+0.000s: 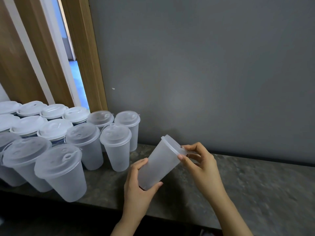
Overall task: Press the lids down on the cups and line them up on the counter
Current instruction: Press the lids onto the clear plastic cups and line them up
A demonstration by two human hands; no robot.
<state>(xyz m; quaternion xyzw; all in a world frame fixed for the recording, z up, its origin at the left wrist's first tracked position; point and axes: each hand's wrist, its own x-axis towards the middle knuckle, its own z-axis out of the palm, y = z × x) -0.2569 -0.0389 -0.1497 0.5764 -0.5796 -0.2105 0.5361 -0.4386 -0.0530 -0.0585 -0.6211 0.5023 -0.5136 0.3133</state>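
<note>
Dim, soft indoor light; wide-angle bending at edges — slight blur

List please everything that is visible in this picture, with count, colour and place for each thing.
held cup: one, frosted clear, tilted in the air above the counter, between both hands
lid: one, frosted clear, on the held cup's mouth
lidded cups: more than a dozen, frosted clear or with white lids, in rows on the left; some are cut off by the edge
counter: one, mottled grey-brown, across the bottom
wall: grey, behind the counter
door frame: wooden, upper left
left hand: grips the held cup's base
right hand: pinches the lid's rim
</note>
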